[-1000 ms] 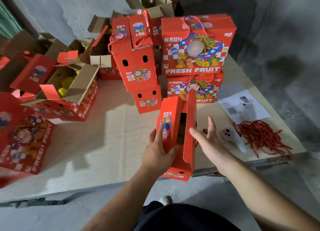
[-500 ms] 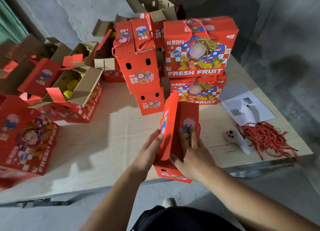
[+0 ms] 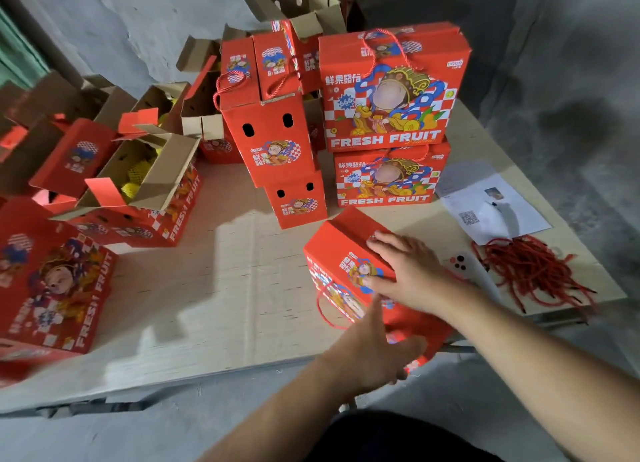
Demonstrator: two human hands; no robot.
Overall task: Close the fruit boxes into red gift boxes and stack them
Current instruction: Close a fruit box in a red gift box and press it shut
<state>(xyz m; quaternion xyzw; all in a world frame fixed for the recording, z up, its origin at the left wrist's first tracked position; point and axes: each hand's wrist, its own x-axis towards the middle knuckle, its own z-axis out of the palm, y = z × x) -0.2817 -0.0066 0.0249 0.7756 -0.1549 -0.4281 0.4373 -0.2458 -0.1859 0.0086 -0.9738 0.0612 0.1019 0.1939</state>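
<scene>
Now closing step: my right hand (image 3: 408, 271) presses flat on the box (image 3: 349, 250) flap, left hand (image 3: 374, 354) open beside; next, stack it.

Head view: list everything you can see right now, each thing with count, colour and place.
Box being closed: one, red, near table edge, under both hands.
Stacked closed boxes: four, red, two stacks of two at table centre.
Open boxes: several, red with brown flaps, left and back; yellow fruit inside one.
Closed box: one, red, far left edge.
Cords: a pile, red, right edge.
Paper sheets: white, right, behind the cords.
Phone: one, white, beside the cords.
Table: one, pale wood.
Right hand: flat on the box top.
Left hand: at the box's near side.
</scene>
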